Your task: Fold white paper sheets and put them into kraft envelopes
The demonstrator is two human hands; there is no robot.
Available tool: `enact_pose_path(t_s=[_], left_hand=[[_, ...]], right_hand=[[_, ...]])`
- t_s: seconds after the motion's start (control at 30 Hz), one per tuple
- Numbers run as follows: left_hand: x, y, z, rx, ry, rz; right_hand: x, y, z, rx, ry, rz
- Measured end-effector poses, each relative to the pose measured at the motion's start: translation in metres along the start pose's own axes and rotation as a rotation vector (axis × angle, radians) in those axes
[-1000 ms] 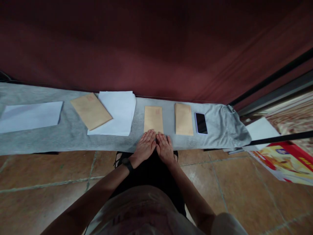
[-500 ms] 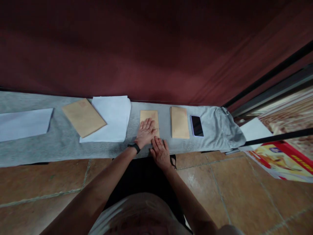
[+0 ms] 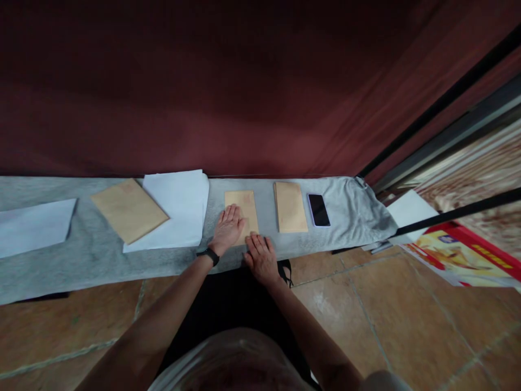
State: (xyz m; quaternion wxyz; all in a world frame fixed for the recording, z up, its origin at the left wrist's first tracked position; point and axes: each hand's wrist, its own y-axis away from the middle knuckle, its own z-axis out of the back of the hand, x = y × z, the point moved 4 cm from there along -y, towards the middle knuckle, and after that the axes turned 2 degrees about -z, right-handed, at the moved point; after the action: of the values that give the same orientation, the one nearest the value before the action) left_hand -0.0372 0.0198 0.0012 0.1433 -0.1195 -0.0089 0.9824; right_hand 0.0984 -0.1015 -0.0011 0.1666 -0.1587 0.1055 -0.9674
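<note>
A small brown envelope [image 3: 251,217] lies flat on a gray cloth [image 3: 101,263]. Over its left part, the left hand [image 3: 228,227] lies spread and flat. The right hand [image 3: 261,259], also flat, seems to touch its near edge; the contact is hard to make out. Right of this envelope are an envelope stack [image 3: 291,207], then a phone [image 3: 319,210]; left of it, white sheets [image 3: 185,206] under a tilted envelope [image 3: 130,212].
</note>
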Motion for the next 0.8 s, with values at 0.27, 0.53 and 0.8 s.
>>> enact_pose_path(t_s=[0.27, 0.53, 0.8], left_hand=[[-0.036, 0.084, -0.001, -0.067, 0.070, -0.246], [-0.031, 0.108, -0.004, -0.092, 0.018, -0.266], [-0.015, 0.113, -0.003, -0.152, -0.043, -0.286]], right_hand=[[-0.003, 0.002, -0.009, -0.035, 0.007, -0.002], [-0.001, 0.002, -0.008, -0.035, 0.004, -0.013], [0.001, 0.013, -0.012, -0.145, 0.060, -0.117]])
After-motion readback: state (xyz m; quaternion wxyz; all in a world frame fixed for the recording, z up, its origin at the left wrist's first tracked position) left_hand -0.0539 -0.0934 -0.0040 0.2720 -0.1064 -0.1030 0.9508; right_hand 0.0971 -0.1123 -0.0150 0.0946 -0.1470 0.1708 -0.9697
